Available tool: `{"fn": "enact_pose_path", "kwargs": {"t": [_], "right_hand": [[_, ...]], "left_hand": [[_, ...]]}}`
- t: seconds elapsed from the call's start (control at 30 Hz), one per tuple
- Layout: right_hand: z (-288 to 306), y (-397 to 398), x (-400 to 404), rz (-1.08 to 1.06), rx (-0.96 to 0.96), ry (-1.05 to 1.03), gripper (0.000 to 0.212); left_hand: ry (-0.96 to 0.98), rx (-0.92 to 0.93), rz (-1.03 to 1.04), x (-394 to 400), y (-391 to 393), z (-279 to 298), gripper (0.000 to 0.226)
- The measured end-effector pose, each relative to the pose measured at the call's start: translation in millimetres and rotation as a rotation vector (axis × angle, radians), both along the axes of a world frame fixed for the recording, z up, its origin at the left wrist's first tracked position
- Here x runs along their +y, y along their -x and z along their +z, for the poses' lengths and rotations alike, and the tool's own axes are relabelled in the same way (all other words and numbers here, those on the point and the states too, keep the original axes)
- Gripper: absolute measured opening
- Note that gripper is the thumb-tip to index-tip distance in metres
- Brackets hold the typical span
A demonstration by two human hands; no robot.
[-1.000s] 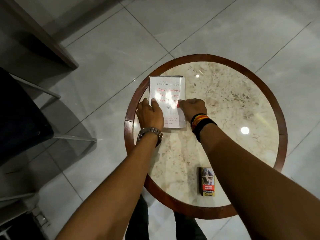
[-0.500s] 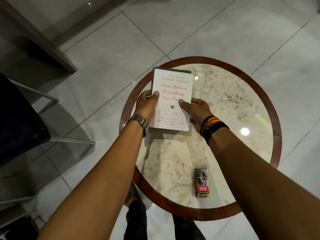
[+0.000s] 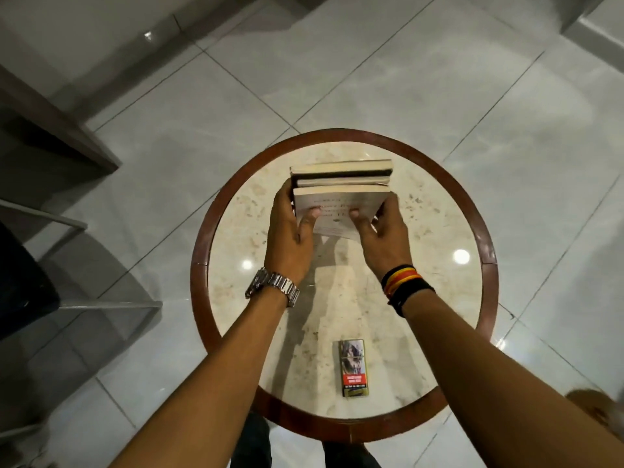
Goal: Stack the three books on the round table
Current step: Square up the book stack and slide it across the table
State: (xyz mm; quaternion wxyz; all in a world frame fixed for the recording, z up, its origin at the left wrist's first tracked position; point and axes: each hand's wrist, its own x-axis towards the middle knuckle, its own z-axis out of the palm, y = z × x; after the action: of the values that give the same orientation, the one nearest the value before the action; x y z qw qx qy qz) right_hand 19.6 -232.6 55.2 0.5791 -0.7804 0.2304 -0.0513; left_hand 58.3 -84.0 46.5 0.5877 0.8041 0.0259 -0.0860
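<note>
Both hands clamp the three paperback books [image 3: 341, 184] as one bundle, tilted up over the far part of the round marble surface [image 3: 439, 298]: left hand [image 3: 292, 228] on the left edge, right hand [image 3: 385, 231] on the right. Likely squaring the edges. White matte cover faces the camera; cream page blocks show. Glossy wood rim; small carton [image 3: 353, 368] lies well apart.

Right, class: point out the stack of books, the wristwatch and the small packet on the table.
stack of books [image 3: 341, 179], head view, page edges facing the camera
wristwatch [image 3: 273, 287], head view, metal band
small packet [image 3: 353, 367], head view, middle of its top face
</note>
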Motion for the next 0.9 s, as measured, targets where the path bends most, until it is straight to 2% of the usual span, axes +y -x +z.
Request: {"fn": "enact_pose_path", "kwargs": {"t": [0.2,0.43,0.6,0.7,0.8,0.9], "right_hand": [[-10.2,-3.6,-5.2,0.027,0.023,0.043,0.042],[2.7,-13.1,-41.6,-0.022,0.049,-0.067,0.038],[12.3,-17.4,-94.5,-0.086,0.230,-0.054,0.022],[9.1,-12.5,-122.1,-0.122,0.370,-0.063,0.021],[2.8,-5.4,-143.2,-0.162,0.466,-0.070,0.024],[-2.1,1.5,-160.7,-0.164,0.538,-0.035,0.024]], "left_hand": [[-0.122,-0.017,0.041,-7.8,2.7,-13.1,0.063],[-0.097,0.023,0.075,-35.1,-13.6,6.1,0.051],[-0.084,0.238,0.116,-90.7,-22.2,8.6,0.046],[-0.050,0.355,0.119,-123.6,-17.8,-3.3,0.046],[-0.056,0.415,0.123,-147.2,-12.1,-22.7,0.044],[-0.068,0.429,0.126,-164.1,-8.3,-42.1,0.032]]}}
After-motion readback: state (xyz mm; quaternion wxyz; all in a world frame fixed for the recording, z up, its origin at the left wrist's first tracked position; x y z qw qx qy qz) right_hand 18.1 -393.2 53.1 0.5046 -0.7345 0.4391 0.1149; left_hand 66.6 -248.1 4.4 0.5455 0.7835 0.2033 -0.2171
